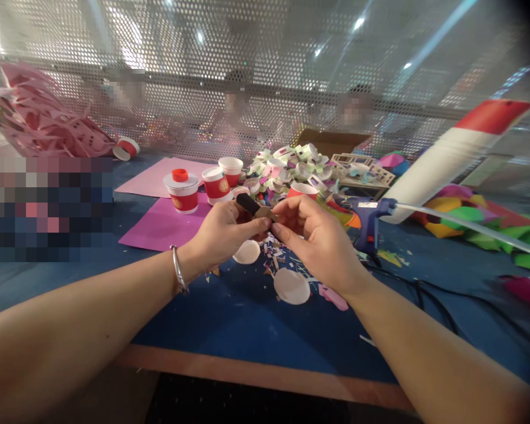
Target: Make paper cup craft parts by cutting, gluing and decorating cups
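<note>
My left hand (229,227), with a silver bangle at the wrist, pinches a small black-and-brown strip (248,204), perhaps paper; its exact kind is unclear. From the other side, my right hand (315,235) has thumb and fingertips closed on the strip's brown end. Both hands are above the blue table (229,330). Beneath and between them lie a white paper disc (292,287), a smaller white disc (246,252) and scattered paper scraps. Just behind my left hand stands a red-and-white paper cup (217,185).
A blue glue gun (367,221) with a long glue stick stands right of my right hand, its black cable (428,288) trailing right. Behind are a heap of cut paper rings (291,165) and another cup (184,197) on purple paper (159,227). A white roll (446,159) leans at right.
</note>
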`<state>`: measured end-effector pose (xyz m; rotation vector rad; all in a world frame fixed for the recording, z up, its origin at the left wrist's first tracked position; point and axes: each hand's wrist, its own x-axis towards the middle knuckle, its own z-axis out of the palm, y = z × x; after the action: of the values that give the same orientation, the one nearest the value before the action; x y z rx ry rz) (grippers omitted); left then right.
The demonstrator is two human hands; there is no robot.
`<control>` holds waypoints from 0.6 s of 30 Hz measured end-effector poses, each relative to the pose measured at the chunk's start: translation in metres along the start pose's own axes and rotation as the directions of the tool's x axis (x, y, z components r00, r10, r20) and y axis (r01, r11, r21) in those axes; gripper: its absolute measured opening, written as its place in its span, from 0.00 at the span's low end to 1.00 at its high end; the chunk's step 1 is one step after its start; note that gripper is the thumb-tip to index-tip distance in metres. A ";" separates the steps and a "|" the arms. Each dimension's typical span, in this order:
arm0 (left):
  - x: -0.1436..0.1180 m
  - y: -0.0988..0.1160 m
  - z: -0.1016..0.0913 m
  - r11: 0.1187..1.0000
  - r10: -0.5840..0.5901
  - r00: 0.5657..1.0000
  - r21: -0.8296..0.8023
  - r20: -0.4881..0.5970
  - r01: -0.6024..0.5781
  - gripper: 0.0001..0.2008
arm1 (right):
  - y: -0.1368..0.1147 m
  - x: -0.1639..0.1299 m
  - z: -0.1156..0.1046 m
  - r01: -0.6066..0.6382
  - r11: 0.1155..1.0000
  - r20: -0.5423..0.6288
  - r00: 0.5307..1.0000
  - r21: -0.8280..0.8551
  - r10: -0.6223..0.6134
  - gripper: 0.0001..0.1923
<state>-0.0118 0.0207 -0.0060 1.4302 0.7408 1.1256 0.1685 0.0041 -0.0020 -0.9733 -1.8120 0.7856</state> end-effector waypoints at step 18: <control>-0.006 0.002 0.010 0.989 -0.130 0.989 -0.075 -0.077 0.124 0.09 | -0.001 -0.001 -0.001 0.141 0.845 -0.069 0.977 -0.515 -0.204 0.14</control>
<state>-0.0052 0.0111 -0.0052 1.2664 0.8307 1.1055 0.1692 0.0029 -0.0015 -1.1372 -2.0084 0.1198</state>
